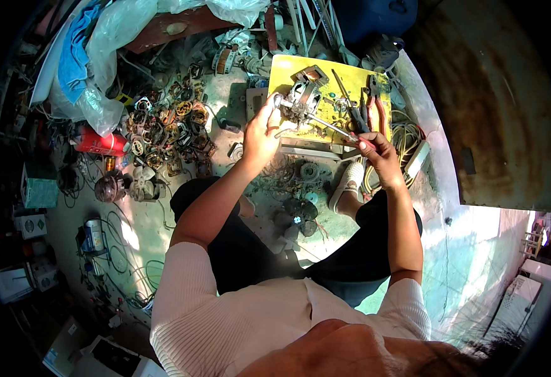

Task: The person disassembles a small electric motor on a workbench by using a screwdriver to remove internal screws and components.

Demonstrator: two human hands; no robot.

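Note:
Over a yellow board point(281, 70), my left hand point(263, 129) is closed on the near left side of a small electric motor point(303, 94) with a metal frame. A screwdriver point(332, 127) with a red handle is in my right hand point(381, 158), fingers wrapped round the handle. Its long shaft points left, and its tip meets the lower part of the motor; the exact contact is hidden. To the right on the board lie red-handled pliers point(376, 107) and a dark slender tool point(349, 100). Small loose parts are scattered between them and the motor.
Left of the board, a heap of motor coils point(168, 125) covers the floor. A red bottle point(102, 142) lies beyond it. Coiled cable point(407, 141) sits right of the board. Dark fan blades point(300, 215) and a round metal part point(309, 171) lie between my legs.

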